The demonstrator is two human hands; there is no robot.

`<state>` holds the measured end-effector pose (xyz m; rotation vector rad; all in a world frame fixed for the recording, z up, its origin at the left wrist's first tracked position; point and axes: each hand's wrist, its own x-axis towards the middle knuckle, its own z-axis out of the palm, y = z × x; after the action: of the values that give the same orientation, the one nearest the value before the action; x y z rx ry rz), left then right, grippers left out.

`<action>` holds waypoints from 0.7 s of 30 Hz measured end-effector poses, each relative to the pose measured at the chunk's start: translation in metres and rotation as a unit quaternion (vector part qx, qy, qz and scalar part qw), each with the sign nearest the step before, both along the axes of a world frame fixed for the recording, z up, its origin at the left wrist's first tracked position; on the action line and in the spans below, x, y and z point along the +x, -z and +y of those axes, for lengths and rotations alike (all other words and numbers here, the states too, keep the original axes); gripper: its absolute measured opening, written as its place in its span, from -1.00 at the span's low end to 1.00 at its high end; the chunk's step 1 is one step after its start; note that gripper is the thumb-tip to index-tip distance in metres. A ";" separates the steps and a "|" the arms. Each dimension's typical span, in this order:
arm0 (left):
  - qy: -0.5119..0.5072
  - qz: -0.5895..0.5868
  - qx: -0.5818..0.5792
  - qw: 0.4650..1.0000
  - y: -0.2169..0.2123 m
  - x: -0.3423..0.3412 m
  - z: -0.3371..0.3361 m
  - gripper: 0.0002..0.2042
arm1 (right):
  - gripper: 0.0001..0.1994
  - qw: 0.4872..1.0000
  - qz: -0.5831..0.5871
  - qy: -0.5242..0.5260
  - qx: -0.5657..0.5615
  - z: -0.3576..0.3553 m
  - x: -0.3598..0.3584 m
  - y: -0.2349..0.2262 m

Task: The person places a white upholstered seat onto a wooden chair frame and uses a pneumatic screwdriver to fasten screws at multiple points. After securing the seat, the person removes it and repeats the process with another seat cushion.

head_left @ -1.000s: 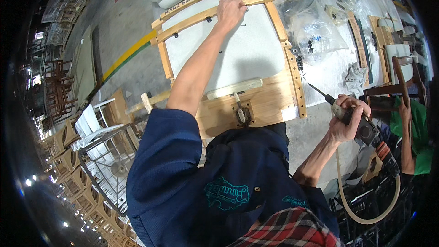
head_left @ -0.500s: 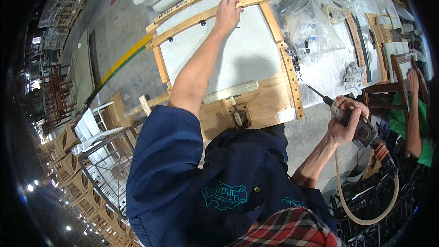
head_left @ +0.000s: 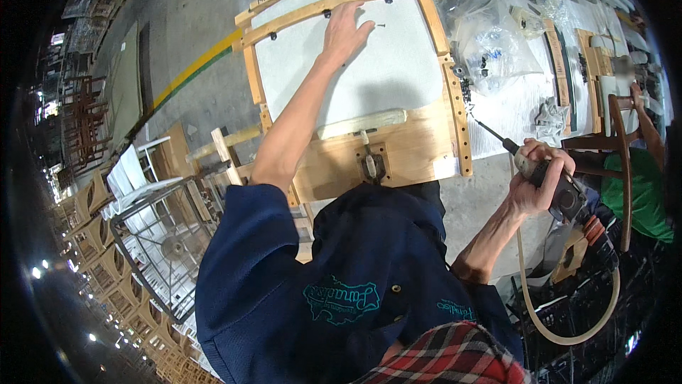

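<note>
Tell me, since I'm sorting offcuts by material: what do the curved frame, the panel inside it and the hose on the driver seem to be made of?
The curved frame looks like pale unfinished wood, with visible grain and dark screw heads. The panel under the left hand appears matte white, perhaps foam or fabric; I cannot tell which. The hose from the driver in the right hand looks like flexible translucent beige plastic or rubber.

Just one view here, a fisheye worn on the person's head, looking steeply down over their chest at the workbench point(head_left: 490, 192). It sits close, and the bench's straight edges bow toward the rim.
</note>
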<state>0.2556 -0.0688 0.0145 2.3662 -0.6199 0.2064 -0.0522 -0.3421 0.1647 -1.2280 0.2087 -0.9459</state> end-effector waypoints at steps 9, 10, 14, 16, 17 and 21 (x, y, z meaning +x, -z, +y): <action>-0.125 0.074 -0.020 0.989 0.004 -0.147 0.105 -0.48 | -0.73 0.993 -0.033 -0.061 0.092 0.026 -0.008 0.018; -0.132 0.059 -0.014 0.989 0.013 -0.157 0.113 -0.49 | -0.68 0.987 -0.023 -0.068 0.145 0.031 -0.010 0.023; -0.141 0.009 0.000 0.990 0.035 -0.181 0.123 -0.52 | -0.61 0.947 -0.021 -0.098 0.304 0.060 -0.015 0.031; -0.139 -0.012 0.004 0.990 0.036 -0.186 0.122 -0.53 | -0.60 0.914 -0.028 -0.139 0.380 0.073 -0.021 0.033; -0.139 -0.021 0.007 0.990 0.037 -0.187 0.120 -0.53 | -0.59 0.902 -0.006 -0.114 0.417 0.080 -0.025 0.033; -0.140 -0.006 0.036 0.990 0.037 -0.188 0.119 -0.48 | -0.58 0.868 0.014 -0.155 0.471 0.114 -0.046 0.030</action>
<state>0.0673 0.0502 -0.0229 2.5180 -0.3032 0.3277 -0.0987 -0.2277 0.1345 -0.3399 0.4215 -0.4240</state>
